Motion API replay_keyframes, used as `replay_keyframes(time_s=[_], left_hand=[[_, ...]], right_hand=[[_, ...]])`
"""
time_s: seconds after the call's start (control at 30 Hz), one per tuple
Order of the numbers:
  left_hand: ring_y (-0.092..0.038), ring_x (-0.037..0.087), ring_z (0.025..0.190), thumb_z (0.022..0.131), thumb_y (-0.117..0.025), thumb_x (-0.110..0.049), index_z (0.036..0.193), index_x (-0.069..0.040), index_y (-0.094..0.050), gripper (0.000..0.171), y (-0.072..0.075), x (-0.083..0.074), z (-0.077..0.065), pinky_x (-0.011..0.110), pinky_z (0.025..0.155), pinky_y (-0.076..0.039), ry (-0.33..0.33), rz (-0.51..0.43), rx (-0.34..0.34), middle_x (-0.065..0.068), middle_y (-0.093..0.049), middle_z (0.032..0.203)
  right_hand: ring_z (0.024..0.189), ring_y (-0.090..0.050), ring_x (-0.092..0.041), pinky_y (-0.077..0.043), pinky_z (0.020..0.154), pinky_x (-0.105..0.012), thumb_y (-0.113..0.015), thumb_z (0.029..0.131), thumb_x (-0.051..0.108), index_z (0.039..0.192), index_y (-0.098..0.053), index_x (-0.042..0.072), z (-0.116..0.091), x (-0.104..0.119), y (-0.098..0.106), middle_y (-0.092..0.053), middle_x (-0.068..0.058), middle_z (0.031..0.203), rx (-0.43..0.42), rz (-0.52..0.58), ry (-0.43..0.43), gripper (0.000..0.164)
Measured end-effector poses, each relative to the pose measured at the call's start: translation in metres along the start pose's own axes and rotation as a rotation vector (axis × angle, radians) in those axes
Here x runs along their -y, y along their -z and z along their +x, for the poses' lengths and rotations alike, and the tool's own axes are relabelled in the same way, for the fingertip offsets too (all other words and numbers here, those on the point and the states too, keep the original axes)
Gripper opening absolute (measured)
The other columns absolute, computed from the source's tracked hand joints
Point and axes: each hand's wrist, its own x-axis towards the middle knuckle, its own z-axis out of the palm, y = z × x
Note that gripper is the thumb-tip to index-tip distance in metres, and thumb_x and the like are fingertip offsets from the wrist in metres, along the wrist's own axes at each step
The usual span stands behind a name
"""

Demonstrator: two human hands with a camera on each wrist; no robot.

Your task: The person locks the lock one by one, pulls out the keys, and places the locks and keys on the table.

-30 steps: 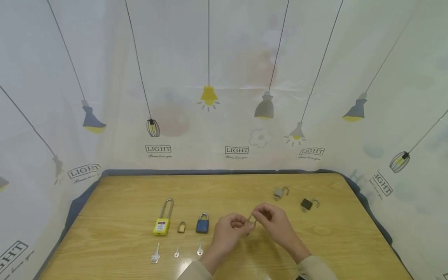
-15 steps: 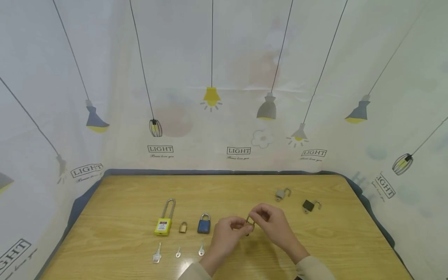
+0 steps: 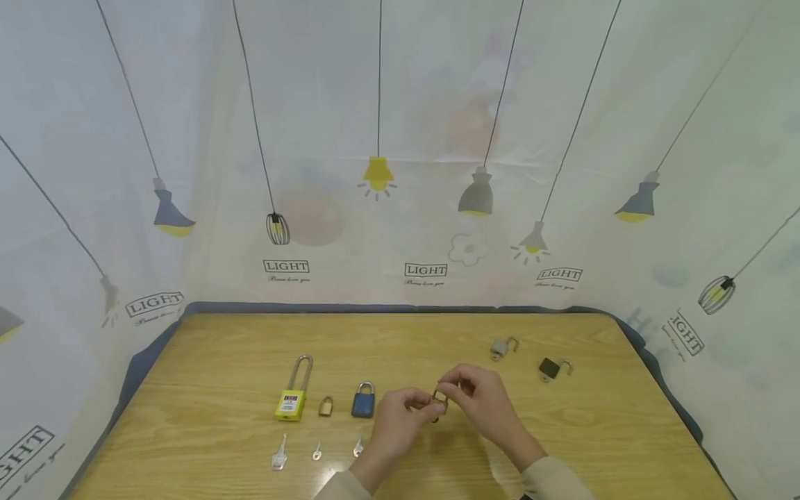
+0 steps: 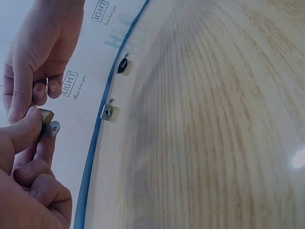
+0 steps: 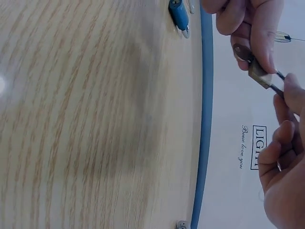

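Above the table, my left hand (image 3: 395, 425) pinches the body of a small brass padlock (image 5: 259, 76) between thumb and fingers. A key (image 5: 243, 52) sticks out of the padlock's bottom, also seen in the left wrist view as a round key head (image 4: 54, 128). From the other side my right hand (image 3: 484, 403) pinches the metal shackle (image 5: 277, 90) with thumb and forefinger. Fingertips hide part of the shackle, so whether it is latched I cannot tell. Nearest to my left hand on the table stands a blue padlock (image 3: 363, 403).
Left on the table lie a yellow long-shackle padlock (image 3: 290, 403) and a small brass padlock (image 3: 326, 407), with keys (image 3: 279, 455) in front. At back right are a grey padlock (image 3: 499, 348) and a black padlock (image 3: 549, 369), shackles swung out. A printed curtain (image 3: 350, 278) surrounds the table.
Both hands have shifted slightly left with the held padlock, keeping their grips on body and shackle. My left wrist now partly covers the key below the blue padlock.
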Motion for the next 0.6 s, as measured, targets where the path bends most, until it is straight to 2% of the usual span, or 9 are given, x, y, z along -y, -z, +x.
replay_keyframes(time_s=[0.13, 0.23, 0.37, 0.5, 0.6], left_hand=[[-0.053, 0.016, 0.077, 0.078, -0.077, -0.032, 0.083, -0.014, -0.069, 0.02, -0.002, 0.001, 0.001, 0.028, 0.063, -0.042, 0.016, -0.022, -0.012, -0.002, -0.065, 0.082], [-0.053, 0.017, 0.079, 0.078, -0.078, -0.03, 0.083, -0.013, -0.068, 0.02, -0.004, 0.003, 0.001, 0.029, 0.065, -0.042, 0.033, -0.028, -0.023, -0.002, -0.065, 0.082], [-0.055, 0.016, 0.078, 0.078, -0.078, -0.027, 0.083, -0.01, -0.067, 0.02, -0.008, 0.007, 0.001, 0.027, 0.063, -0.043, 0.044, -0.044, -0.038, -0.001, -0.065, 0.08], [-0.055, 0.013, 0.071, 0.078, -0.078, -0.027, 0.081, -0.01, -0.067, 0.02, -0.011, 0.006, 0.001, 0.024, 0.057, -0.042, 0.015, -0.036, -0.068, 0.0, -0.065, 0.078], [-0.054, 0.013, 0.069, 0.078, -0.078, -0.026, 0.08, -0.01, -0.067, 0.02, -0.011, 0.004, 0.001, 0.024, 0.058, -0.043, 0.006, -0.03, -0.096, 0.0, -0.065, 0.078]], right_hand=[[0.052, -0.041, -0.009, -0.038, 0.047, -0.022, -0.071, 0.083, 0.015, 0.088, -0.068, 0.017, -0.001, -0.017, -0.005, -0.066, 0.007, 0.077, -0.039, -0.028, 0.003, 0.006], [0.056, -0.045, -0.008, -0.041, 0.05, -0.023, -0.072, 0.083, 0.019, 0.085, -0.067, 0.017, -0.002, -0.02, -0.008, -0.063, 0.009, 0.076, -0.034, -0.037, -0.029, 0.006], [0.064, -0.052, -0.008, -0.047, 0.057, -0.024, -0.072, 0.082, 0.015, 0.08, -0.063, 0.017, -0.003, -0.019, -0.011, -0.061, 0.01, 0.076, -0.017, -0.061, -0.102, 0.009], [0.063, -0.052, -0.005, -0.047, 0.056, -0.023, -0.075, 0.079, 0.011, 0.076, -0.061, 0.019, -0.003, -0.017, -0.015, -0.061, 0.01, 0.073, -0.069, -0.155, -0.097, 0.017], [0.06, -0.049, -0.002, -0.044, 0.053, -0.022, -0.077, 0.076, 0.013, 0.073, -0.06, 0.02, -0.003, -0.014, -0.018, -0.06, 0.011, 0.071, -0.11, -0.265, -0.068, 0.019]])
